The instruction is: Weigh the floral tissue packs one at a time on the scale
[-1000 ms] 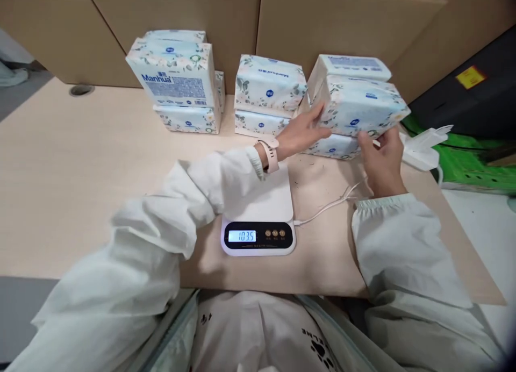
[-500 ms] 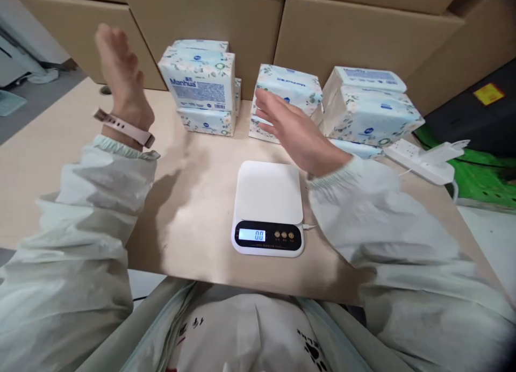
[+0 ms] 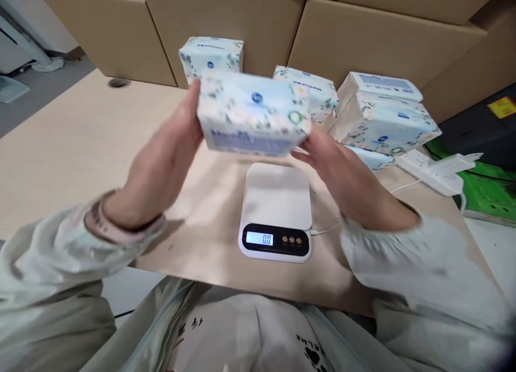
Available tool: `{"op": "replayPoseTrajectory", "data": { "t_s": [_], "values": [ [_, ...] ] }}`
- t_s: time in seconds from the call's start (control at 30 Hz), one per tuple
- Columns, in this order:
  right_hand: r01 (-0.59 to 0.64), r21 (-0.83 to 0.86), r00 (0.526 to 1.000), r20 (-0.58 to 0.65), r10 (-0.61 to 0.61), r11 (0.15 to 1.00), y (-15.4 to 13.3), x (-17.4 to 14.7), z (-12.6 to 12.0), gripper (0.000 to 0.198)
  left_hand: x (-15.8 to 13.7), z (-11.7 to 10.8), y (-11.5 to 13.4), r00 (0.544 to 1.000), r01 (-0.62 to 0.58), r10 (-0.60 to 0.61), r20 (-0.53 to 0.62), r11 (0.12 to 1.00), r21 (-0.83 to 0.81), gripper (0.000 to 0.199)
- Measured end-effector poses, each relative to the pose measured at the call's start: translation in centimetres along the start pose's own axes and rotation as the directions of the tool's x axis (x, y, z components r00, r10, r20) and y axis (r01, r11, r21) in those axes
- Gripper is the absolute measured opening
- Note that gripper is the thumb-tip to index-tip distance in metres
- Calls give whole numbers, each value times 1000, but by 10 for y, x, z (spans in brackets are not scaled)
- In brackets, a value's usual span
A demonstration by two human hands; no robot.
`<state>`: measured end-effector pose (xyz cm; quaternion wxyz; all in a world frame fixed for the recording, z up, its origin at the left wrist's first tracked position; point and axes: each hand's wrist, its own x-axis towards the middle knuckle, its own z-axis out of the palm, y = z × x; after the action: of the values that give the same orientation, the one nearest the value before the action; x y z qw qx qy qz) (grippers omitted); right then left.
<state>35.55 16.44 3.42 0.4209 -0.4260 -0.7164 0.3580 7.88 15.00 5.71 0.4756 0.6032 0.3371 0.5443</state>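
Between my two hands is a tissue pack (image 3: 253, 111), pale blue and white with a flower print, slightly blurred and held in the air. My left hand (image 3: 165, 151) is closed on its left end, and my right hand (image 3: 328, 159) grips the right end. Below the pack lies a white digital scale (image 3: 278, 194) on the table, its display reading 0.0. More tissue packs stand behind: one pack (image 3: 213, 52) at the left, another (image 3: 318, 90) partly hidden by the held one, and a stack (image 3: 387, 119) at the right.
Cardboard boxes (image 3: 374, 38) form a wall behind the table (image 3: 60, 162). A white power strip (image 3: 431, 170) with a plug lies at the right edge, beside a green crate (image 3: 489, 192). A white cable runs from the scale. A round hole (image 3: 119, 83) pierces the tabletop at the back left.
Both hands, empty and apart before, have closed on a tissue pack. The pack has come off the left stack and moved right and nearer, above the scale. The view has shifted slightly.
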Motion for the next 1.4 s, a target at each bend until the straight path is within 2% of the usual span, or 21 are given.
{"op": "replayPoseTrajectory", "data": {
  "t_s": [0.03,0.1,0.13,0.2,0.3,0.4,0.5,0.57,0.73,0.93,1.27,1.4],
  "values": [
    [-95,29,992,91,92,995,-4,-25,-13,49,-17,6,-2,997,63,-62,45,998,-15,66],
    [-184,67,976,131,174,981,-4,-65,-32,52,-43,15,-12,974,189,-187,131,982,-8,63],
    [-204,80,973,130,193,976,-1,-81,-37,53,-52,19,-19,968,214,-213,132,977,8,60],
    [-223,70,971,108,215,972,8,-103,-39,56,-61,24,-32,966,218,-219,141,976,22,59],
    [-222,-28,975,22,222,975,22,-119,-30,60,-63,30,-47,974,200,-200,109,980,17,58],
    [-148,-57,977,-161,137,987,35,-124,-17,52,-64,32,-59,990,144,-144,-11,989,16,49],
    [-82,-55,909,-413,52,995,48,-128,-8,42,-65,29,-75,986,24,-14,-165,998,58,43],
    [-63,-94,877,-480,11,994,56,-132,-5,41,-66,25,-84,973,24,-4,-231,996,86,40],
    [-43,-159,888,-459,-35,986,64,-138,-6,42,-64,17,-94,954,96,-66,-294,991,88,40],
    [-50,-171,892,-450,-33,984,67,-138,-6,41,-65,15,-95,949,189,-163,-271,979,71,38],
    [-33,-179,894,-446,-51,983,71,-137,-6,39,-62,18,-91,948,178,-150,-281,981,75,32],
    [-34,-182,896,-441,-51,983,70,-137,-6,38,-61,17,-95,953,137,-117,-279,989,53,29]
  ]
}}
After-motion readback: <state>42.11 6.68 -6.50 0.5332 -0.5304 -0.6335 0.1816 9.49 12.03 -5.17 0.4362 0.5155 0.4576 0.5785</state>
